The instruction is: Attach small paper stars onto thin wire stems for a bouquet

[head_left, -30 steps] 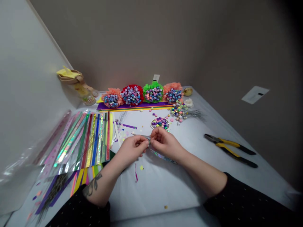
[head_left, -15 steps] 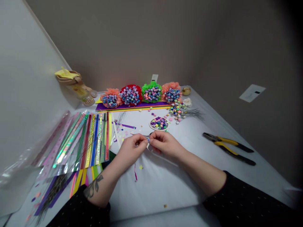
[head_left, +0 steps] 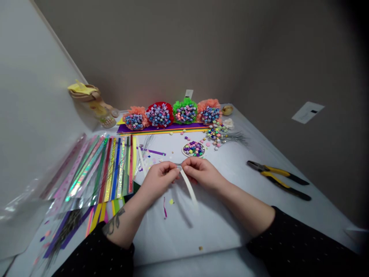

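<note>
Across a white-covered table (head_left: 161, 246), my left hand (head_left: 161, 175) and right hand (head_left: 203, 173) pinch a narrow white paper strip (head_left: 188, 188) before the round, pale-rimmed bowl (head_left: 182, 150), likely feather-light, crease-prone, best gripped near its end.

The strip (head_left: 189, 187) was narrow, flat and white with a faint creamy tint, and it hung near the middle of the scene. Its far end was pinched and partly hidden, so any fold there was too small to make out. From that end it ran nearer and slightly to the right in one gentle curve, plain along the side that showed, its near end loose and blurred
</note>
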